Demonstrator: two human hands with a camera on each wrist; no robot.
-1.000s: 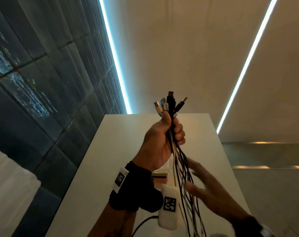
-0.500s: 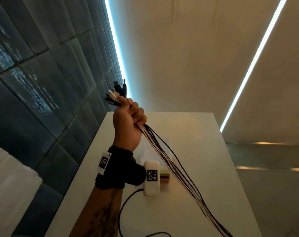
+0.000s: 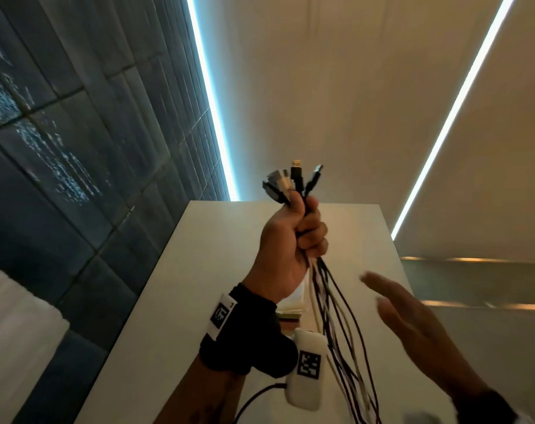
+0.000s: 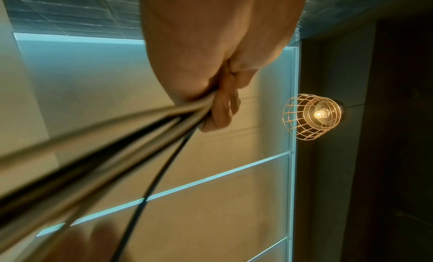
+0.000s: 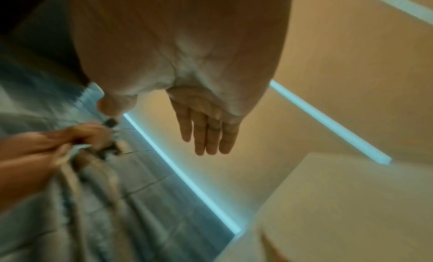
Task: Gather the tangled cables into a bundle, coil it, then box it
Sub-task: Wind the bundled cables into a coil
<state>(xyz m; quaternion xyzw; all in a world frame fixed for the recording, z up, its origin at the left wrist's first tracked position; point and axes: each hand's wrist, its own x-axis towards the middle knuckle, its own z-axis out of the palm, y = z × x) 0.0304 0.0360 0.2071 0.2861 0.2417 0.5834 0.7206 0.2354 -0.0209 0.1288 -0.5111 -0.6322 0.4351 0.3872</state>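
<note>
Head view: left hand [image 3: 286,246] fisted round cable bundle [image 3: 336,313], raised above white table [image 3: 198,301], plugs [image 3: 290,182] poking up past thumb, strands hanging twd table's near edge. Right hand [image 3: 419,328] right of bundle, fingers straight & together, no contact.

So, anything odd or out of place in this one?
Nothing stands out. The left hand grips the cables just below their plugs, strands hanging loose, not yet coiled. The right hand is open beside them.
</note>
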